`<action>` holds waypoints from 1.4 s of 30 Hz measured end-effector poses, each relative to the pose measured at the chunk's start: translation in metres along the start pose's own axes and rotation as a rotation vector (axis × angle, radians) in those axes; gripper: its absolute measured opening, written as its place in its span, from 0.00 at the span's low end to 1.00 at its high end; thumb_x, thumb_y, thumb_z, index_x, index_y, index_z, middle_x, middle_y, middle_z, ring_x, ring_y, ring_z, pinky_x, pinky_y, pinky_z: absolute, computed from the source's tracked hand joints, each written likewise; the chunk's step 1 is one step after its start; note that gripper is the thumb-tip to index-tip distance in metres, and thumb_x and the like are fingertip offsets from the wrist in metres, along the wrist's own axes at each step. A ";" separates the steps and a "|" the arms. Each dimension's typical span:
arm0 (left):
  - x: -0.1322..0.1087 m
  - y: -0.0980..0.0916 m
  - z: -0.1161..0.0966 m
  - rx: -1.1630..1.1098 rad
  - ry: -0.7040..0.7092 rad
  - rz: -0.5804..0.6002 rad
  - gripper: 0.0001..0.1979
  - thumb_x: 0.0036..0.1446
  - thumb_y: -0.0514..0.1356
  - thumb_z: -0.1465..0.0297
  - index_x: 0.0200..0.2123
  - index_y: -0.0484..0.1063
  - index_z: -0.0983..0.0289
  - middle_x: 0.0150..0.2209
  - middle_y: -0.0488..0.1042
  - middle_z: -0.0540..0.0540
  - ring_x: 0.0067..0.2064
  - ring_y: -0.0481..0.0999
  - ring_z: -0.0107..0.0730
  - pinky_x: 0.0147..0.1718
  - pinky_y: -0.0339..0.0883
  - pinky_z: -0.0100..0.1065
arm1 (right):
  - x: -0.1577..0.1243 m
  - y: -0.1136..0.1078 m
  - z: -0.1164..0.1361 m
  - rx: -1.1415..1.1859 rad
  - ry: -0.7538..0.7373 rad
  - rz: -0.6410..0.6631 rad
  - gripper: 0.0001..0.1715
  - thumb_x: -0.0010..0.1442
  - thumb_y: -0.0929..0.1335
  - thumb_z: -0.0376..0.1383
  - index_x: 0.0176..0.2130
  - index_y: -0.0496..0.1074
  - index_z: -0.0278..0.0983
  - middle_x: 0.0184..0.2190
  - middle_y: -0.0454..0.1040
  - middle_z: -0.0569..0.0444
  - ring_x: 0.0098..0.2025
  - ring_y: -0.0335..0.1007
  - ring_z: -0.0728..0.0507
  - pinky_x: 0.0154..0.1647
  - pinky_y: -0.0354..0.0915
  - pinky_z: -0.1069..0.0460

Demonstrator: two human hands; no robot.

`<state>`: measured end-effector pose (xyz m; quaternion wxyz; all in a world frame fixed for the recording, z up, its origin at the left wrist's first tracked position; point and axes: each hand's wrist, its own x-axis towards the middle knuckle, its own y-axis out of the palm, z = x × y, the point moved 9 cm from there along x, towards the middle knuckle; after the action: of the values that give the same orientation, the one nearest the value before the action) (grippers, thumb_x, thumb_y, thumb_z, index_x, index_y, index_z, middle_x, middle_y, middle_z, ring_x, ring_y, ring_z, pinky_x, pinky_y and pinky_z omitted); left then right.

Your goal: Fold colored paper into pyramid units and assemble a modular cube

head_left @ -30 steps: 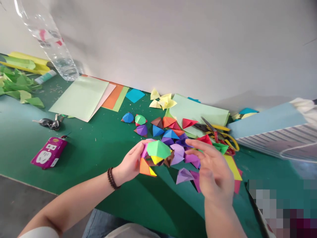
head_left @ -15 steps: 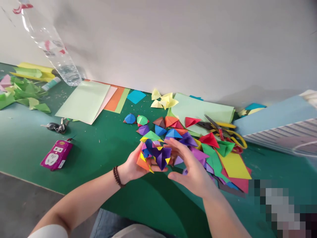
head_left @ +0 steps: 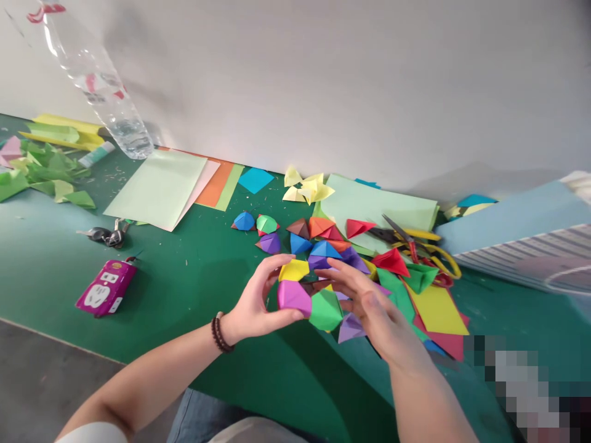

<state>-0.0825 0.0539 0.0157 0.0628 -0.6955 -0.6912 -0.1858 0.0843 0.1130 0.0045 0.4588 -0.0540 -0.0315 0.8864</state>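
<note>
Just above the bottom edge of the frame, at centre, a person's denim jeans (head_left: pixel 191 415) sit close against the tabletop. Above them, the left grip (head_left: pixel 252 298), with dark beads (head_left: pixel 220 335) at its wrist, is curled and clenched on a cluster of origami units (head_left: pixel 307 295), its fingers wrapped around the side. The cluster hangs in the air at the centre of the frame, showing a magenta unit (head_left: pixel 294 298), a green unit (head_left: pixel 325 309) and a yellow unit (head_left: pixel 293 269). The right grip (head_left: pixel 369 307) is half open, its fingers stretched across the cluster; whether they press on it is hard to tell.

The cluster looks only part built, with gaps between its units. Just below it lies a loose lilac unit (head_left: pixel 351 329), and more finished units (head_left: pixel 314 237) are scattered across the green cutting mat (head_left: pixel 194 289) beyond. Flat sheets remain unfolded: a yellow sheet (head_left: pixel 436 311) at right and a pale green stack (head_left: pixel 157 187) toward upper left. Near the wall sit yellow-handled scissors (head_left: pixel 406 237), and a clear plastic bottle (head_left: pixel 106 104) leans at upper left.
</note>
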 end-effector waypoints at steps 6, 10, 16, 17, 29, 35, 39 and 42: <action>0.001 0.002 -0.010 0.325 0.164 0.052 0.42 0.49 0.70 0.69 0.64 0.55 0.57 0.64 0.60 0.65 0.68 0.56 0.54 0.63 0.57 0.56 | 0.007 -0.003 -0.006 -0.138 0.018 -0.024 0.30 0.66 0.61 0.55 0.61 0.66 0.45 0.59 0.71 0.46 0.60 0.68 0.38 0.55 0.70 0.41; 0.003 -0.003 -0.007 0.374 0.144 0.011 0.41 0.49 0.70 0.70 0.64 0.55 0.56 0.62 0.60 0.65 0.66 0.59 0.53 0.61 0.60 0.55 | 0.012 -0.004 -0.012 -0.133 0.046 -0.092 0.25 0.65 0.65 0.50 0.57 0.70 0.44 0.55 0.74 0.47 0.57 0.71 0.39 0.55 0.71 0.42; 0.001 0.000 -0.003 0.428 0.103 0.044 0.41 0.50 0.69 0.71 0.64 0.54 0.55 0.62 0.55 0.65 0.65 0.60 0.52 0.60 0.63 0.55 | 0.015 0.002 -0.011 -0.144 0.051 -0.114 0.25 0.59 0.71 0.47 0.53 0.73 0.42 0.48 0.78 0.48 0.51 0.76 0.39 0.47 0.76 0.45; 0.001 0.001 -0.003 0.437 0.100 0.055 0.41 0.50 0.68 0.72 0.64 0.54 0.55 0.62 0.55 0.65 0.65 0.59 0.52 0.59 0.63 0.55 | 0.015 0.002 -0.010 -0.154 0.053 -0.123 0.26 0.58 0.72 0.47 0.53 0.73 0.42 0.47 0.78 0.47 0.50 0.76 0.40 0.46 0.76 0.45; -0.007 0.001 -0.011 0.656 -0.024 0.251 0.39 0.49 0.66 0.76 0.63 0.55 0.56 0.62 0.55 0.64 0.66 0.57 0.55 0.61 0.60 0.58 | 0.013 0.018 -0.006 -0.164 0.076 -0.019 0.25 0.53 0.73 0.38 0.51 0.72 0.42 0.35 0.74 0.55 0.37 0.75 0.45 0.36 0.76 0.49; -0.020 -0.002 -0.011 0.793 0.074 0.228 0.46 0.46 0.72 0.62 0.64 0.54 0.55 0.62 0.55 0.65 0.66 0.58 0.56 0.59 0.63 0.59 | 0.009 0.030 -0.007 -0.183 0.097 0.035 0.25 0.52 0.73 0.39 0.51 0.73 0.44 0.38 0.74 0.54 0.41 0.73 0.43 0.37 0.74 0.50; -0.019 0.003 -0.010 0.872 0.174 0.165 0.42 0.48 0.71 0.61 0.64 0.55 0.55 0.60 0.58 0.65 0.63 0.63 0.54 0.57 0.67 0.57 | 0.008 0.030 -0.001 -0.200 0.064 0.043 0.25 0.53 0.73 0.38 0.51 0.73 0.46 0.40 0.73 0.53 0.41 0.73 0.43 0.38 0.74 0.50; -0.018 0.006 -0.011 0.903 0.221 0.147 0.41 0.49 0.70 0.60 0.63 0.57 0.57 0.59 0.60 0.65 0.61 0.65 0.53 0.55 0.69 0.56 | 0.007 0.031 0.003 -0.182 0.041 0.054 0.26 0.53 0.73 0.37 0.52 0.72 0.46 0.39 0.72 0.54 0.39 0.73 0.44 0.37 0.75 0.50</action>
<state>-0.0781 0.0330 0.0202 0.4451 -0.6219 -0.6410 0.0656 0.0553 0.1010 0.0034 0.4286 -0.1144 -0.1012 0.8905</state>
